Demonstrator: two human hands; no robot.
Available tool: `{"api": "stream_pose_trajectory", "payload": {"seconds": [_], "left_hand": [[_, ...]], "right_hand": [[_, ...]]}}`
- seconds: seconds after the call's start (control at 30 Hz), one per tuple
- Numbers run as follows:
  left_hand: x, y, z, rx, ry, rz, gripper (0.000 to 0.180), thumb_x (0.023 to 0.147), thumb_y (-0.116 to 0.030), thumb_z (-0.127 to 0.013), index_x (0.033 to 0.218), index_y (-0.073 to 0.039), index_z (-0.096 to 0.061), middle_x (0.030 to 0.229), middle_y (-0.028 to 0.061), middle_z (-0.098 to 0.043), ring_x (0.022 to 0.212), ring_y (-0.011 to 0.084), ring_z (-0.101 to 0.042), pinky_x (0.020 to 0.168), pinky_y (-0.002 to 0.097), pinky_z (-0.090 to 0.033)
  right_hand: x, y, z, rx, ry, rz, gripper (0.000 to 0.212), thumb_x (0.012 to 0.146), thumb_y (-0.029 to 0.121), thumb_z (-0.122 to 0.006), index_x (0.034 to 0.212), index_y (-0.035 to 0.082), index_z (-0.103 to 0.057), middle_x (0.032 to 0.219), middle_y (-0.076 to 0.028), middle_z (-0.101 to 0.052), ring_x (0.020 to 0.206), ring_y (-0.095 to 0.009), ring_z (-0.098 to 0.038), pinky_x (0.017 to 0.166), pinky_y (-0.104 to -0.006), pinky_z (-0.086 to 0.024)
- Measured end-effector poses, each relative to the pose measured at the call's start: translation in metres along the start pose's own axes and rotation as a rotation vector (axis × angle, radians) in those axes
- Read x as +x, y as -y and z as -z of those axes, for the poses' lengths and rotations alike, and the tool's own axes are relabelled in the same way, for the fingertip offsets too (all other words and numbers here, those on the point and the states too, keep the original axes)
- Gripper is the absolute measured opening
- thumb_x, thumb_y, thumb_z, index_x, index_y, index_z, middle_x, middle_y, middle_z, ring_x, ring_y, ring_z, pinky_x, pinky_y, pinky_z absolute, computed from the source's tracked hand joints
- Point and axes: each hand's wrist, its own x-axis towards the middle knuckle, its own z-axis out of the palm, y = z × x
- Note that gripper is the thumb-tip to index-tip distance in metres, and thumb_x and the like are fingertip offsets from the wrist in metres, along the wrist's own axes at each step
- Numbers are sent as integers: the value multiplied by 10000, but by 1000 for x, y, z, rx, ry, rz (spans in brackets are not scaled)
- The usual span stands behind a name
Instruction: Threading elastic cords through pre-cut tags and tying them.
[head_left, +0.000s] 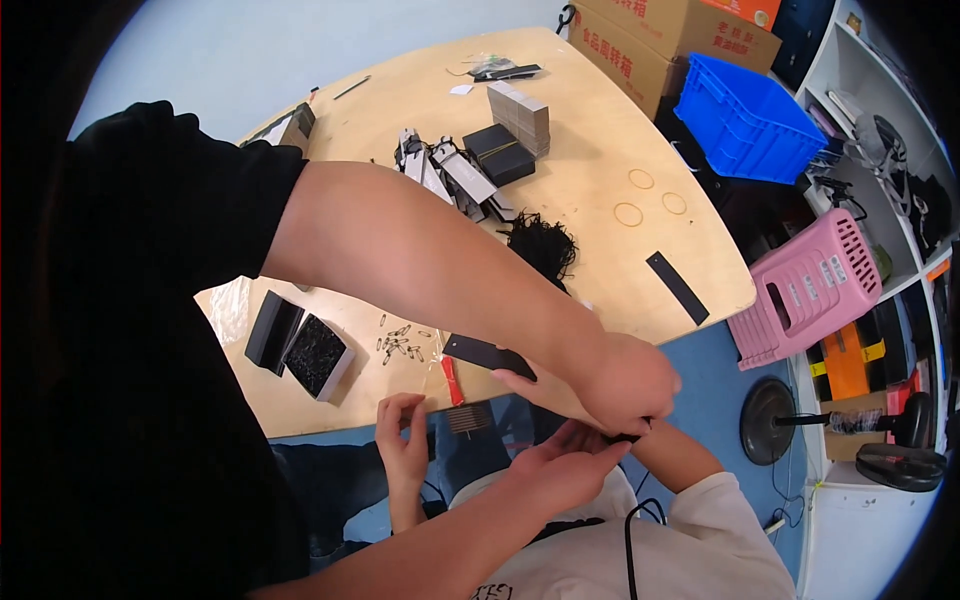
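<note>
My left hand [402, 445] hovers at the table's near edge, fingers loosely curled, with nothing visible in it. Under a co-worker's bare forearm, my right hand [540, 392] is partly hidden; its fingers close on a black strip-shaped card [485, 354] with a small hole. The co-worker, in black sleeves, reaches in from the left. One co-worker's fist [630, 385] and the other hand [575, 470] grip a black band [627, 437] at my right wrist. Near my left hand lie a narrow red piece [452, 382] and several small black pins [400, 345].
An open box with black contents [318, 355] stands left. Further back are a black stringy bundle [540, 248], tagged cards [465, 180], a black box [500, 153] and a grey stack [520, 115]. Rubber bands [628, 214] and another black card [678, 288] lie right, before a pink stool [810, 285].
</note>
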Motion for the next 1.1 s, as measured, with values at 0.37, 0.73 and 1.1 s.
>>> {"api": "stream_pose_trajectory", "payload": {"seconds": [0.37,0.73,1.1], "left_hand": [[-5,-7,-8,6,46,-10,401,775,-314,-639,971,36,-628,866,137,-672,776,279,-670,629,381,-542],[-4,-11,-14,45,56,-19,376,818,-279,-603,979,61,-613,860,156,-661,762,287,-669,612,381,-549],[-5,-10,-15,97,46,-15,355,862,-245,-567,986,86,-598,854,175,-650,747,295,-669,594,382,-555]], "right_hand": [[-5,-17,-18,301,-30,-43,355,902,275,-602,1155,28,-561,1082,-138,-613,984,-265,-585,864,-322,-463],[1,-24,-21,268,33,108,325,875,257,-641,1087,26,-554,957,-177,-632,899,-323,-620,802,-368,-478],[1,-16,-11,259,133,129,301,829,249,-688,1027,44,-591,883,-133,-632,796,-271,-628,732,-356,-489]]}}
